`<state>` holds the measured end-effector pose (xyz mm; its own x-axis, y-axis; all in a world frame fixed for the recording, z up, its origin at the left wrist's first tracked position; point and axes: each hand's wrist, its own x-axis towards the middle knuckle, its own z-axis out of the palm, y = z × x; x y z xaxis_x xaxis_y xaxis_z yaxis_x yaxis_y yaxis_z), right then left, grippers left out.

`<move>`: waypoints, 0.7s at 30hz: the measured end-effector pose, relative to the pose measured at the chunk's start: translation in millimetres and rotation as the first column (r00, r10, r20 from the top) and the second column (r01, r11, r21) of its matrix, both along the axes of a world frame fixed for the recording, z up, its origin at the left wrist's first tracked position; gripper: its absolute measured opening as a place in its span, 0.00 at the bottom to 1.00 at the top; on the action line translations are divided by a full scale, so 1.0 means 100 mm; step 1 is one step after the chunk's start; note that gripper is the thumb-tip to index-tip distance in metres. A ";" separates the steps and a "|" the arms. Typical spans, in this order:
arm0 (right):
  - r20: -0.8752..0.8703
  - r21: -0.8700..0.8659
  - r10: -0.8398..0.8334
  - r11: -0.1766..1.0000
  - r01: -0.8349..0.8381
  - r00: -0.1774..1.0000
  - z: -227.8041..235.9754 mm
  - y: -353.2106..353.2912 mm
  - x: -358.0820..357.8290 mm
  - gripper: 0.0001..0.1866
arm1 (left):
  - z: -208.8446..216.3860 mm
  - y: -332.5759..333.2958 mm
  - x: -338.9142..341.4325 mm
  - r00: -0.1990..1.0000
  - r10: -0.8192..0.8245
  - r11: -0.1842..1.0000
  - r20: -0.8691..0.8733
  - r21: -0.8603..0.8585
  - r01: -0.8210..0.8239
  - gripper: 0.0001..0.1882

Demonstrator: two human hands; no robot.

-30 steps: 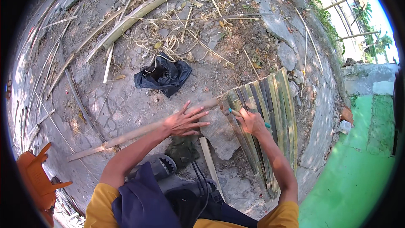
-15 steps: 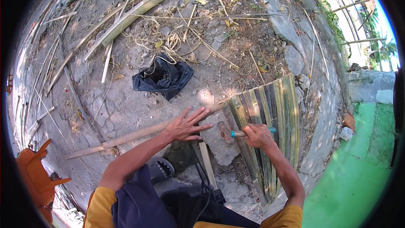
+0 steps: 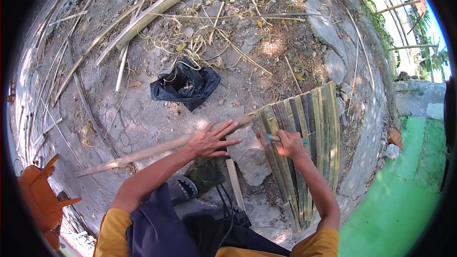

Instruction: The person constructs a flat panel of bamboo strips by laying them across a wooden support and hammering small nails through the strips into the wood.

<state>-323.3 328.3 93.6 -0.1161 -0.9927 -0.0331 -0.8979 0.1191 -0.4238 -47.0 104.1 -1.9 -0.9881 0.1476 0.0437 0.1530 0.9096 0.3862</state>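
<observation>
My left hand (image 3: 214, 139) lies with its fingers spread over a long wooden batten (image 3: 143, 153) on the ground, pressing on it without wrapping round it. The batten's far right end meets a fan-like panel of split bamboo slats (image 3: 322, 123). Closed round a hammer (image 3: 273, 138) with a teal handle is my right hand (image 3: 290, 143), held over the left part of the panel. The hammer's head, near the panel's left edge, is blurred and hard to make out. Close to my left hand a short pale wooden strip (image 3: 235, 185) lies beside my foot.
A black plastic bag (image 3: 185, 85) sits open beyond the batten. Bamboo poles (image 3: 138, 24) and loose shavings (image 3: 195, 45) litter the far ground. An orange plastic chair (image 3: 40, 195) stands at the left. On the right are a green-painted surface (image 3: 381, 209) and broken brick (image 3: 395, 136).
My right hand and the hammer have moved slightly up, away from me, and the hammer's head is now less distinct. My left hand stays in place on the batten.
</observation>
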 end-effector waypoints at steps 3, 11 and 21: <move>-0.202 0.206 -0.248 0.935 0.288 0.947 -0.18 -0.13 -0.14 0.11 | -0.02 -0.01 -0.02 1.000 0.013 1.000 0.008 0.017 -0.013 0.37; 0.027 0.000 0.096 0.995 -0.096 0.995 -0.11 -0.02 -0.07 0.12 | 0.01 -0.03 -0.02 1.000 -0.002 1.000 0.001 -0.009 0.002 0.37; 0.157 -0.369 -0.090 0.918 0.143 0.984 -0.06 -0.10 0.06 0.15 | 0.03 -0.03 0.02 0.999 -0.004 1.000 0.032 -0.010 0.004 0.37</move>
